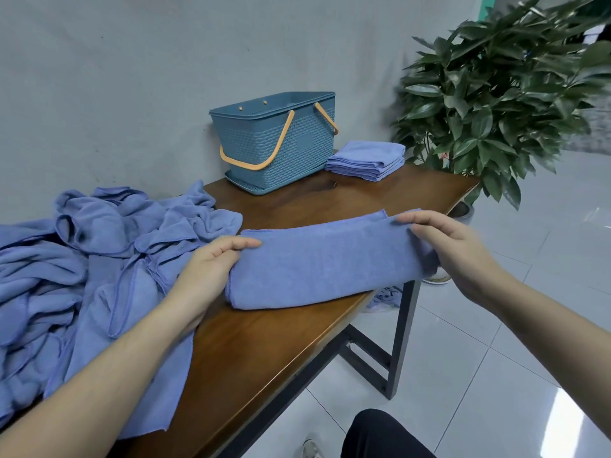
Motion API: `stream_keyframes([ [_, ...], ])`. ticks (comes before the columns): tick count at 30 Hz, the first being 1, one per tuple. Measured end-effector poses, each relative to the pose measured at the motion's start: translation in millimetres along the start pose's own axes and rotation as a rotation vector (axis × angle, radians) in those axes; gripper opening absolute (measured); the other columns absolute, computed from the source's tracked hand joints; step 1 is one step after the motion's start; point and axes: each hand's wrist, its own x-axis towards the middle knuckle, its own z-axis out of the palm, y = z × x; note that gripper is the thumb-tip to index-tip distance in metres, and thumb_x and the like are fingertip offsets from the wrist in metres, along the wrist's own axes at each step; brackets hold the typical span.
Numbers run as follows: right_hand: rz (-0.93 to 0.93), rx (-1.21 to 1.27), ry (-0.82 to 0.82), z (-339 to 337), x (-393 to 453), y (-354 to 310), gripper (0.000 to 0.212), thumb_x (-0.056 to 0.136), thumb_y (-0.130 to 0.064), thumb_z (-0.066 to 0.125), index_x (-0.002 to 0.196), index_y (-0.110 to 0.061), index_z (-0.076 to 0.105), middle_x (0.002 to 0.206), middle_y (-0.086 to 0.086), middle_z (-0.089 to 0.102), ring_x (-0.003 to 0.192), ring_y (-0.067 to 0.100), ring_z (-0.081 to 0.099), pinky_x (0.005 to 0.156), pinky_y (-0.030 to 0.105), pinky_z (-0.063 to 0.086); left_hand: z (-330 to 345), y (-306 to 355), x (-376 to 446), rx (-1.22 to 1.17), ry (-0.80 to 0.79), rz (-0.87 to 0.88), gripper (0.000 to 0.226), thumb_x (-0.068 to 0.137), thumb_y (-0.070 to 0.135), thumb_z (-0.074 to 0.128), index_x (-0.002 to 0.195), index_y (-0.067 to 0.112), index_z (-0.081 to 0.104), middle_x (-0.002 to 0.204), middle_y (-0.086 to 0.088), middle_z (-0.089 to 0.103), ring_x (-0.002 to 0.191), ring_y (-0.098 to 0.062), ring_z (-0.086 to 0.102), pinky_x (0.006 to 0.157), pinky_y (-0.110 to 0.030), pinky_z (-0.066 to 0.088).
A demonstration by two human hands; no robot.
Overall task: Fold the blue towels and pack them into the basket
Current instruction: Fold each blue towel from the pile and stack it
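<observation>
A blue towel [325, 259], folded into a long strip, lies across the middle of the wooden table [271, 342]. My left hand [211, 269] grips its left end, thumb on top. Its right end is pinched by my right hand [453, 246], at the table's edge. The blue basket [281, 140] with orange handles stands at the back of the table. Beside it on the right sits a stack of folded blue towels [367, 160]. A heap of unfolded blue towels [92, 259] covers the table's left side.
A leafy potted plant [502, 94] stands past the table's far right corner. A grey wall runs behind the table. White floor tiles lie to the right, with a bit of blue cloth [385, 300] on the floor under the table. My dark-clad knee [380, 434] shows at the bottom.
</observation>
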Motion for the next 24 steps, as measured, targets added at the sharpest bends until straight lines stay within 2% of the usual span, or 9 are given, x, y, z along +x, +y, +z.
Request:
stream_keyframes([
  [2, 0.027, -0.016, -0.004, 2, 11, -2, 0.026, 0.097, -0.013, 0.061, 0.108, -0.032, 0.074, 0.12, -0.021, 0.067, 0.107, -0.006, 0.058, 0.097, 0.023, 0.042, 1, 3, 7, 0.123, -0.027, 0.042, 0.033, 0.098, 0.009, 0.057, 0.118, 0.033, 0.069, 0.121, 0.021, 0.06, 0.108, 0.016, 0.053, 0.091, -0.01, 0.04],
  [3, 0.029, -0.058, 0.004, 3, 20, -2, 0.029, 0.096, -0.012, 0.063, 0.112, -0.034, 0.073, 0.122, -0.022, 0.066, 0.108, -0.006, 0.058, 0.1, 0.022, 0.043, 0, 4, 14, 0.199, -0.042, 0.081, 0.039, 0.095, 0.012, 0.062, 0.127, 0.036, 0.062, 0.121, 0.021, 0.056, 0.107, 0.018, 0.05, 0.088, -0.006, 0.038],
  [6, 0.021, -0.291, 0.034, 6, 49, -3, 0.042, 0.094, -0.013, 0.061, 0.129, -0.036, 0.065, 0.131, -0.019, 0.061, 0.12, 0.001, 0.056, 0.108, 0.025, 0.042, 3, 7, 39, 0.415, -0.052, 0.169, 0.058, 0.093, 0.008, 0.064, 0.144, 0.031, 0.049, 0.128, 0.011, 0.046, 0.116, 0.004, 0.042, 0.088, 0.002, 0.027],
  [8, 0.015, -0.457, 0.021, 10, 66, -2, 0.047, 0.095, -0.011, 0.057, 0.138, -0.031, 0.059, 0.14, -0.013, 0.057, 0.128, 0.007, 0.051, 0.11, 0.024, 0.037, 7, 6, 55, 0.537, -0.061, 0.183, 0.059, 0.095, 0.006, 0.061, 0.148, 0.024, 0.044, 0.133, 0.004, 0.04, 0.124, -0.005, 0.037, 0.092, -0.001, 0.021],
  [12, -0.003, -0.714, -0.091, 19, 91, 9, 0.05, 0.098, -0.008, 0.049, 0.144, -0.025, 0.054, 0.151, -0.003, 0.05, 0.139, 0.017, 0.044, 0.105, 0.02, 0.031, 11, -10, 74, 0.677, -0.089, 0.198, 0.055, 0.097, 0.006, 0.055, 0.149, 0.021, 0.044, 0.143, 0.0, 0.037, 0.132, -0.017, 0.04, 0.099, -0.02, 0.029],
  [15, -0.067, -0.907, -0.153, 22, 98, 22, 0.047, 0.097, -0.012, 0.048, 0.138, -0.031, 0.057, 0.133, -0.002, 0.059, 0.126, 0.023, 0.054, 0.099, 0.032, 0.042, 11, -25, 74, 0.812, -0.11, 0.255, 0.051, 0.098, 0.005, 0.051, 0.146, 0.02, 0.049, 0.142, 0.002, 0.041, 0.122, -0.021, 0.049, 0.092, -0.035, 0.044],
  [18, -0.074, -1.036, -0.163, 22, 99, 29, 0.04, 0.097, -0.02, 0.047, 0.129, -0.04, 0.06, 0.106, -0.012, 0.05, 0.105, 0.024, 0.059, 0.082, 0.035, 0.045, 13, -32, 72, 0.836, -0.08, 0.265, 0.046, 0.099, 0.006, 0.05, 0.144, 0.018, 0.052, 0.14, -0.001, 0.043, 0.112, -0.024, 0.054, 0.079, -0.033, 0.043],
  [21, -0.041, -1.074, -0.115, 19, 98, 30, 0.032, 0.097, -0.03, 0.047, 0.122, -0.046, 0.06, 0.106, -0.014, 0.049, 0.1, 0.023, 0.061, 0.081, 0.036, 0.048, 12, -35, 74, 0.842, -0.038, 0.257, 0.043, 0.1, 0.017, 0.055, 0.143, 0.017, 0.053, 0.145, -0.002, 0.039, 0.115, -0.025, 0.054, 0.081, -0.031, 0.041],
  [24, 0.008, -1.035, -0.067, 14, 93, 30, 0.028, 0.096, -0.038, 0.051, 0.122, -0.045, 0.059, 0.112, -0.01, 0.052, 0.096, 0.02, 0.061, 0.083, 0.037, 0.05, 4, -41, 69, 0.806, 0.017, 0.287, 0.039, 0.097, 0.03, 0.06, 0.135, 0.018, 0.06, 0.146, -0.004, 0.037, 0.121, -0.029, 0.052, 0.094, -0.043, 0.048],
])
